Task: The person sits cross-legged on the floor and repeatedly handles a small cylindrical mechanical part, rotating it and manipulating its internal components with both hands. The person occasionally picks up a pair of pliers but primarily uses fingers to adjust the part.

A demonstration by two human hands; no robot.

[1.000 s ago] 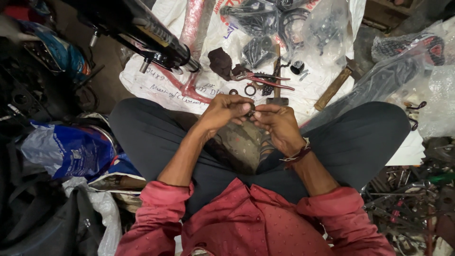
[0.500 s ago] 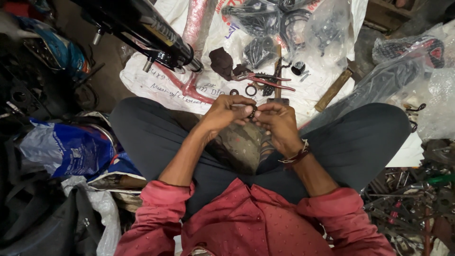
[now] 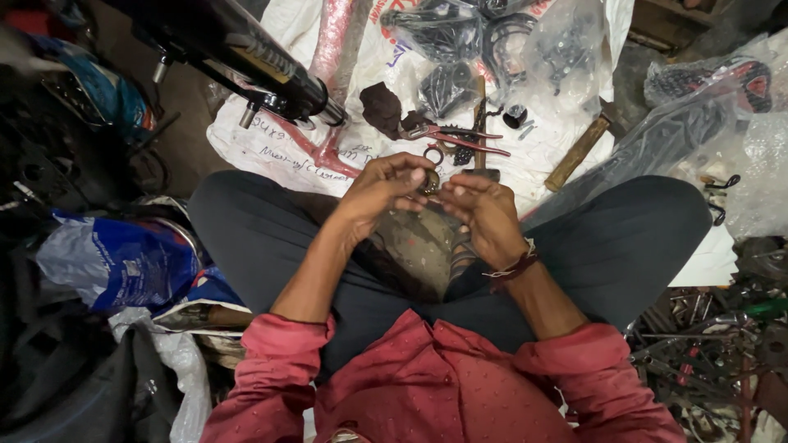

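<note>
**Small round part worked between both hands, over the lap**

- Person sits cross-legged on the floor, red sleeves rolled up, dark trousers. Head view looks straight down.
- Left hand [image 3: 386, 190] and right hand [image 3: 484, 212] meet at the middle, fingertips close together. Between them sits a small round metal part [image 3: 428, 182], brassy, ring-like. Left fingers curl round it and pinch it; right fingertips touch its edge from the other side. Exact shape too small to tell.
- Against half a second ago: hands in near the same spot, part in the same pinch. Left fingers look a little more closed over the part; right wrist barely turned. Judgement: fine fingering in progress, no tool picked up, part not put down.
- On the white sack [image 3: 271, 139] ahead of the knees: red-handled pliers [image 3: 460, 135], a loose ring [image 3: 433, 154] just beyond the hands, a dark rag [image 3: 382, 107], a wooden-handled hammer [image 3: 579, 152] to the right. All untouched, same places as before.
- Black fork tube [image 3: 246, 70] lies slantwise upper left. Blue bag [image 3: 123, 262] beside the left knee. Clear bags of dark parts [image 3: 492, 49] at the top.
</note>
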